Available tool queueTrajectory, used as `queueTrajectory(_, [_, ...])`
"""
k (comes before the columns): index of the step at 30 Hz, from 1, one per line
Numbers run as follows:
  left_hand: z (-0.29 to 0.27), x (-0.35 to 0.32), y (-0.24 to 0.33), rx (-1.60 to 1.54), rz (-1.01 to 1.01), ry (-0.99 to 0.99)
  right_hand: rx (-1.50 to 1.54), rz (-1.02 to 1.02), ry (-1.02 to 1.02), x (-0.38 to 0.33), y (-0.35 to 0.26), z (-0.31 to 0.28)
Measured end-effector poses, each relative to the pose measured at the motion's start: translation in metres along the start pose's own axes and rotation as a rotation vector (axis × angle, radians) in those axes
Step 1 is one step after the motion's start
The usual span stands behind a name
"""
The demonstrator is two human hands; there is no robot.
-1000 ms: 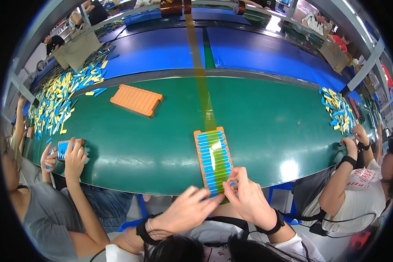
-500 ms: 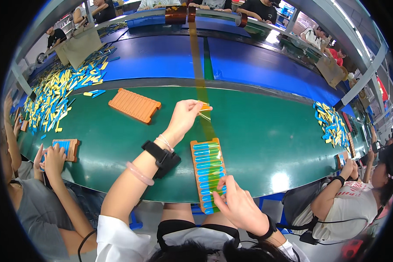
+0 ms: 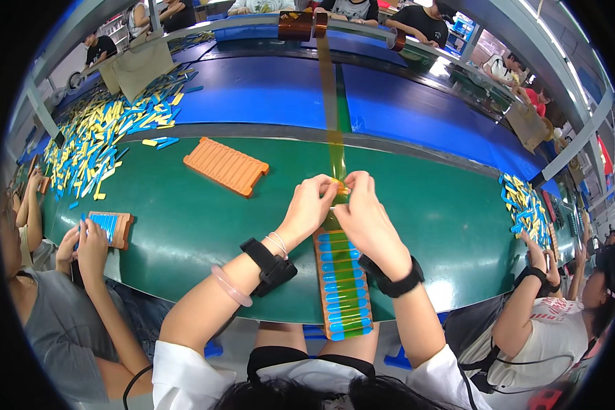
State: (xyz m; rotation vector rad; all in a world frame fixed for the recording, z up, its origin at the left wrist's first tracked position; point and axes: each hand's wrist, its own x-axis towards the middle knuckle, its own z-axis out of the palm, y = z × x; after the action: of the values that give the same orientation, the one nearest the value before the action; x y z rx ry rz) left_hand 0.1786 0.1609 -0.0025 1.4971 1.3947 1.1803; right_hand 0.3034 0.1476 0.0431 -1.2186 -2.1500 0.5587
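A translucent amber tape strip (image 3: 333, 130) runs down the middle of the frame from a roll on the rail at the top to an orange slotted tray of blue pieces (image 3: 342, 283) at lower centre, lying on a green conveyor belt (image 3: 184, 225) with a blue belt (image 3: 253, 92) beyond. An empty orange tray (image 3: 226, 165) lies upper left, near a heap of yellow and blue sticks (image 3: 92, 140). The left hand (image 3: 310, 205) and right hand (image 3: 364, 219) meet at centre, fingertips pinching the tape just above the tray.
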Motion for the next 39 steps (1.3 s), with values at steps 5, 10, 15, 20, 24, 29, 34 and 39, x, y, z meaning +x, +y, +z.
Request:
queueTrajectory(5, [-0.018,0.014,-0.024,-0.032,0.010,-0.200,0.172,0.123,0.000,-0.041,-0.001,-0.026])
queueTrajectory(10, [-0.043,0.019,-0.008,1.317,0.581,-0.255,0.050,0.177,-0.117,-0.080,0.023,-0.045])
queueTrajectory(15, [-0.064,-0.001,0.065,0.795,0.338,0.156,-0.099,0.133,-0.219,-0.083,0.047,-0.031])
queueTrajectory(20, [-0.073,-0.033,0.066,-0.457,-0.259,-0.282,-0.291,0.028,-0.360,-0.075,0.013,0.001])
queueTrajectory(24, [-0.085,-0.054,0.035,-0.753,-0.510,-0.499,-0.601,0.027,-0.442,-0.072,0.001,0.035])
queueTrajectory(29, [-0.066,-0.079,0.036,-0.737,-0.458,-0.310,-0.745,-0.077,-0.491,-0.064,0.013,-0.002])
queueTrajectory(34, [-0.058,-0.079,0.024,-0.671,-0.393,-0.230,-0.829,0.079,-0.226,-0.050,0.097,-0.038])
queueTrajectory(39, [-0.053,-0.079,0.022,-0.700,-0.417,-0.221,-0.895,0.043,0.073,-0.029,0.198,-0.093])
